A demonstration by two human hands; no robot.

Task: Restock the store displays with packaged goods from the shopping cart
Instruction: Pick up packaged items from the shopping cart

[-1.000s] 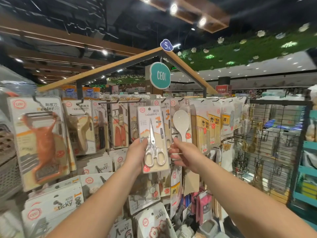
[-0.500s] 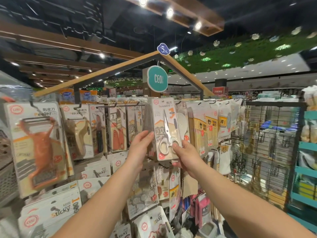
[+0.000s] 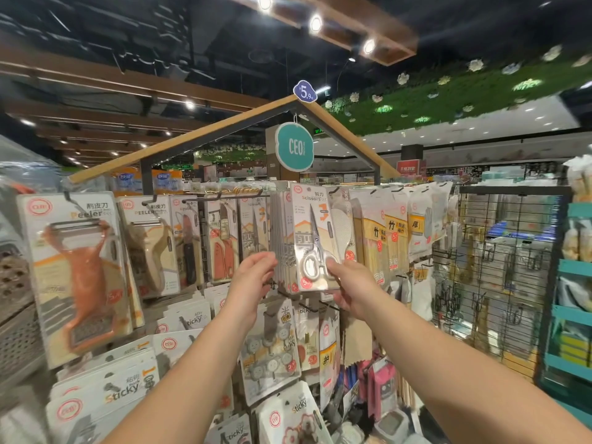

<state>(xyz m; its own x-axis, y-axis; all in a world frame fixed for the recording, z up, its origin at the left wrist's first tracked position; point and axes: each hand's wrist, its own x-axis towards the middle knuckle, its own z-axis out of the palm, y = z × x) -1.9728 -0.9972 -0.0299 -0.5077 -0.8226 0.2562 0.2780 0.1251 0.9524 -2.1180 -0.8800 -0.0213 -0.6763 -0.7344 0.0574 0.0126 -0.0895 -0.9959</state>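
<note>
Scissors pack [image 3: 315, 238] hangs at the front of a row of like packs on the rack's top peg. Right hand [image 3: 354, 288] pinches its lower edge; left hand [image 3: 253, 278], fingers straight, touches the row's left side. Peeler [image 3: 80, 267] packs hang far left.

1. The fingers of my right hand [image 3: 354, 285] go behind the scissors pack [image 3: 315, 238], so I cannot see them.
2. That front pack hides the faces of the packs stacked behind it; only their left edges show.
3. The rice scoop pack [image 3: 344, 225] is mostly covered by the scissors pack.
4. The small print on the scissors card is too small to read.
5. My forearms run out of the bottom edge.
6. The grey basket [image 3: 16, 318] is cut off at the left edge.
</note>
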